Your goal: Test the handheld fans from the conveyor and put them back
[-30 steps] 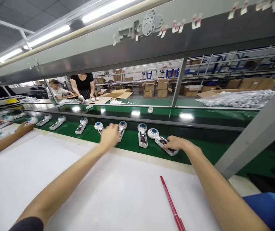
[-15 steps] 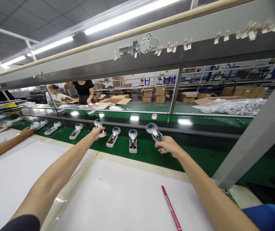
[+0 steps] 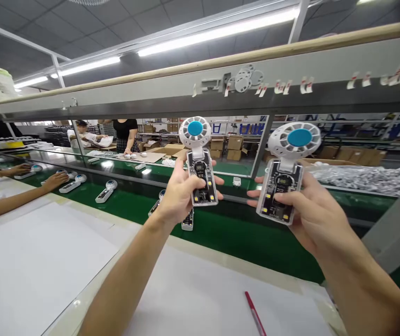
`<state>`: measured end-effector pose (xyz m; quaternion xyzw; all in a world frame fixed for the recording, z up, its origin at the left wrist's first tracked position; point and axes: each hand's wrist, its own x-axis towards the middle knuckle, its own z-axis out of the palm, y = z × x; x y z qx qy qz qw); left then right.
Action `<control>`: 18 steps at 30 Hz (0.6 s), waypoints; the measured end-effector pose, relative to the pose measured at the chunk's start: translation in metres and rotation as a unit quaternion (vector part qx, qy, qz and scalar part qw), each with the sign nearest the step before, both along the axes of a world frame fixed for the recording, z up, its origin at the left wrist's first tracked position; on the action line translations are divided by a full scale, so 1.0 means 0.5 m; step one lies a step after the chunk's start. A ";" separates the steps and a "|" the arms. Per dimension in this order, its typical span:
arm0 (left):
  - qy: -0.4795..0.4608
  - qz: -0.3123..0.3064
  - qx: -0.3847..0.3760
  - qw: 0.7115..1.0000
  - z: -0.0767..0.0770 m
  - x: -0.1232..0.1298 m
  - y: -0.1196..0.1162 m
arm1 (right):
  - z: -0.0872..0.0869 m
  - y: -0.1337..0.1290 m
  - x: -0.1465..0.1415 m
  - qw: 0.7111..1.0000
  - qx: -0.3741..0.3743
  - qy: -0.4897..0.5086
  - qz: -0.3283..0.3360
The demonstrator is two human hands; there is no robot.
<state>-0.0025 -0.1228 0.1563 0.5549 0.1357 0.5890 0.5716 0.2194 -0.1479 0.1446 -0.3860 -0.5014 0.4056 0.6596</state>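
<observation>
My left hand is wrapped round a white handheld fan with a blue centre, its thumb on the exposed circuit board. A similar fan is gripped in my right hand, also upright with its board facing me. Both are raised above the green conveyor belt. Behind my left wrist, two more fans lie partly hidden on the belt; the lower part of one shows. Farther left on the belt rests another open fan.
White sheets cover the worktop, with a red pen on them. At the left, another person's hands touch fans on the belt. A metal shelf beam crosses above; a slanted post stands right.
Both my hands have lifted their fans off the belt area and brought them up and closer to the camera. The view has shifted, and the other person's hands have moved along the belt.
</observation>
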 end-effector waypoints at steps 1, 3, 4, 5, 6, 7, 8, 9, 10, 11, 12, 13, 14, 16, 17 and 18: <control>0.010 -0.016 0.011 1.000 -0.001 0.004 -0.009 | 0.004 -0.010 -0.004 1.000 0.016 -0.011 0.011; 0.026 -0.040 0.027 0.998 -0.006 0.008 -0.019 | 0.005 -0.023 -0.010 0.998 0.043 -0.034 0.033; 0.034 -0.046 0.034 0.998 -0.010 0.009 -0.021 | 0.004 -0.027 -0.012 0.997 0.053 -0.042 0.046; 0.041 -0.052 0.041 0.997 -0.013 0.010 -0.023 | 0.002 -0.029 -0.014 0.995 0.060 -0.047 0.059; 0.048 -0.057 0.047 0.996 -0.017 0.011 -0.023 | 0.000 -0.031 -0.016 0.994 0.064 -0.050 0.072; 0.054 -0.060 0.052 0.995 -0.020 0.012 -0.023 | -0.002 -0.032 -0.018 0.993 0.064 -0.051 0.080; 0.058 -0.063 0.056 0.995 -0.022 0.013 -0.023 | -0.003 -0.034 -0.019 0.993 0.062 -0.052 0.085; 0.059 -0.067 0.060 0.994 -0.024 0.014 -0.024 | -0.003 -0.036 -0.021 0.993 0.059 -0.053 0.088; 0.059 -0.071 0.063 0.994 -0.025 0.014 -0.024 | -0.004 -0.038 -0.022 0.993 0.057 -0.052 0.089; 0.059 -0.074 0.064 0.993 -0.026 0.014 -0.025 | -0.003 -0.040 -0.024 0.993 0.055 -0.052 0.091; 0.059 -0.077 0.064 0.993 -0.026 0.015 -0.025 | -0.003 -0.041 -0.025 0.993 0.055 -0.052 0.095; 0.059 -0.080 0.064 0.993 -0.025 0.014 -0.026 | -0.002 -0.043 -0.026 0.992 0.056 -0.050 0.100; 0.059 -0.082 0.065 0.993 -0.025 0.014 -0.027 | -0.002 -0.044 -0.027 0.992 0.057 -0.049 0.104; 0.059 -0.086 0.068 0.992 -0.023 0.013 -0.027 | -0.001 -0.045 -0.028 0.991 0.060 -0.047 0.109; 0.058 -0.086 0.070 0.992 -0.023 0.013 -0.026 | -0.001 -0.045 -0.028 0.991 0.060 -0.047 0.110; 0.058 -0.086 0.073 0.992 -0.023 0.012 -0.025 | 0.000 -0.044 -0.028 0.991 0.060 -0.047 0.111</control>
